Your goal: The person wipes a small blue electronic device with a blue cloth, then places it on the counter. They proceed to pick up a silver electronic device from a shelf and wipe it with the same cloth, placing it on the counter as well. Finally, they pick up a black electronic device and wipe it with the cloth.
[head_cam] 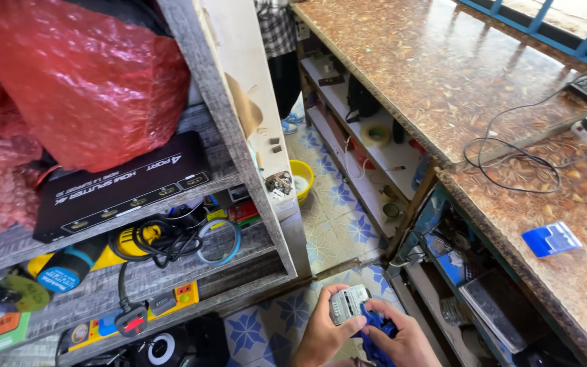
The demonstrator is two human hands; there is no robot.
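In the head view I look down into a narrow aisle with a floor (334, 217) of pale tiles with blue flower patterns, running from the bottom centre up toward the top middle. On the right a counter (443, 75) with a mottled brown top fills the upper right; a black cable (511, 160) loops across it, and a small blue card (550, 238) lies near the right edge. Open shelves under the counter hold clutter I cannot make out. On the left a grey wooden rack (232, 136) carries a red bubble-wrap bag (83, 75) at upper left, a flat black box (123, 187) below it, and beneath that coiled cables and a yellow tool (134, 245). A yellow bowl (301, 180) sits on the floor just beside the rack. At top centre a person (276, 47) in a checked shirt is cut off by the frame.

At bottom centre my left hand (321, 336) is wrapped around a small grey device (348, 304), thumb over its face, fingers closed on it. My right hand (402, 343) sits just beside it, clamped on a blue cloth (377, 333) that touches the device's lower edge. Both wrists are cut off by the bottom of the frame, and the underside of the device is hidden.
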